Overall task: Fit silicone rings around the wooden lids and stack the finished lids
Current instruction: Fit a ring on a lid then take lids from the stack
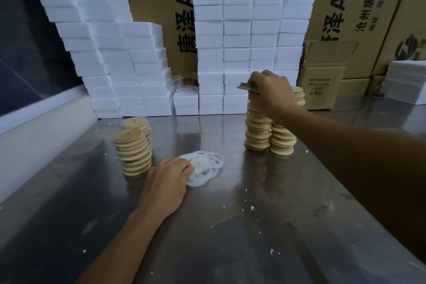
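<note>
The right hand [272, 91] pinches a wooden lid [244, 86] by its edge, just above the tallest right-side stack of lids [257, 131], which leans a little against a shorter neighbouring stack [282, 138]. The left hand [171, 174] rests on the steel table [253, 226], fingers curled onto the edge of the pile of white silicone rings [206, 166]. A knock from the wrist could likely topple the crooked stack. The rings overlap, so the left fingers may drag up several at once. Two stacks with holed tops [133, 152] stand near the left hand, within an elbow's sweep.
</note>
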A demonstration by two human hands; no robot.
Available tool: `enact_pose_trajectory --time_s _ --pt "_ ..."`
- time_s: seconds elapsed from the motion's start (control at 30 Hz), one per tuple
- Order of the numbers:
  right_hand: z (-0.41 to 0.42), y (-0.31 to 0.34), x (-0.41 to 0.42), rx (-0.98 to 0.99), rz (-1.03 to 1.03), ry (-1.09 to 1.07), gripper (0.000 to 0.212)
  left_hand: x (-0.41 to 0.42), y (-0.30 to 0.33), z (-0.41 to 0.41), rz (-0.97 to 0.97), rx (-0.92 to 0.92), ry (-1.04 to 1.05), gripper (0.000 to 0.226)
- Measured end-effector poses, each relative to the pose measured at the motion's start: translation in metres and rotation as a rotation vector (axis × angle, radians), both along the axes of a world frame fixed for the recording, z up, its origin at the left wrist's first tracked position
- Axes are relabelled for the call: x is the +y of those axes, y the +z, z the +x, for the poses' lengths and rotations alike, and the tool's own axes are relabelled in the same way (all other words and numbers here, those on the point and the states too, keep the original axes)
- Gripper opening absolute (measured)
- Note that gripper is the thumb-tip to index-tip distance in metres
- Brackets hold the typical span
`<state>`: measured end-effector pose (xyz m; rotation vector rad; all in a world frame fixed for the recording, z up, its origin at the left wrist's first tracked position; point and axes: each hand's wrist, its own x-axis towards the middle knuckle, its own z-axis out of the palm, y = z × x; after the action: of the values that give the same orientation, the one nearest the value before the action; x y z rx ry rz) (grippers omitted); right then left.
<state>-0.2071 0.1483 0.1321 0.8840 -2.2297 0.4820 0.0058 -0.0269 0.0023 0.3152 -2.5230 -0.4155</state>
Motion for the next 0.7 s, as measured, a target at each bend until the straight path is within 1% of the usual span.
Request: enact_pose_trajectory --time_s 0.1,0.17,0.23,0.27,0.33,0.47,0.6,0.7 --pt "0.015 -0.009 0.0 0.099 -0.08 0.038 0.021 0.0 0.0 0.0 -0.006 0.005 -0.007 0.017" --pt "0.032 -0.021 0.001 0.132 -0.192 0.106 0.02 0.001 0.001 0.001 -0.021 0.039 -0.01 0.016" --pt "0.055 -0.041 0.0 0.145 -0.345 0.194 0.019 0.001 0.002 0.002 -0.041 0.098 0.006 0.013" --pt "0.066 -0.054 0.001 0.108 -0.437 0.227 0.018 0.002 0.002 0.002 -0.045 0.126 0.015 0.013" --pt "0.087 -0.081 0.004 -0.043 -0.571 0.269 0.017 0.002 0.003 0.002 -0.045 0.16 0.024 0.013" --pt "0.11 -0.119 0.009 -0.299 -0.583 0.321 0.018 0.003 0.003 0.003 -0.038 0.198 -0.013 0.013" --pt "0.117 -0.122 0.01 -0.408 -0.586 0.339 0.013 0.002 0.004 0.004 0.004 0.269 -0.04 0.011" --pt "0.121 -0.124 0.01 -0.503 -0.626 0.349 0.014 0.004 0.004 0.005 0.132 0.353 -0.051 0.012"
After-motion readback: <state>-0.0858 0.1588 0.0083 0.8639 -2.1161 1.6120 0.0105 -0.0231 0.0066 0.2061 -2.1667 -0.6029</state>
